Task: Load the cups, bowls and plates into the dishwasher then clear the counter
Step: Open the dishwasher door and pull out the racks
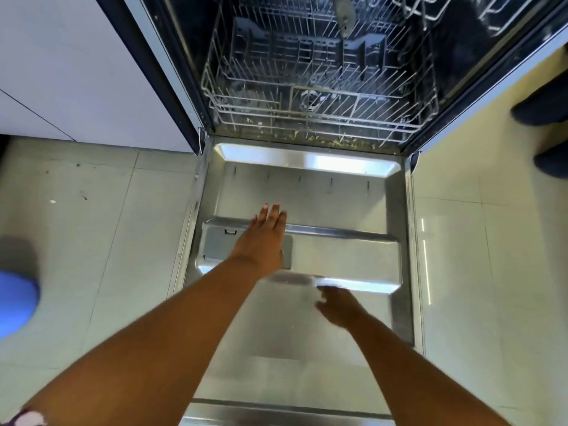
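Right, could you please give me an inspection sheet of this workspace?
Surface: dishwasher door lowered flat, bare steel.
Job's things: lower rack empty; no cups, bowls or plates seen.
Clutter: crumbs along the door hinge.
Grips: left hand flat over the detergent dispenser; right hand blurred, state unclear.
Cables: nothing seen.
Surroundings: tiled floor, white cabinet, blue object at left edge.

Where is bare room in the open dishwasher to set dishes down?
The lower rack holds no dishes: free from its front rim back to the dark basket. The door is bare between hinge and left hand; the right hand crowds its near part.
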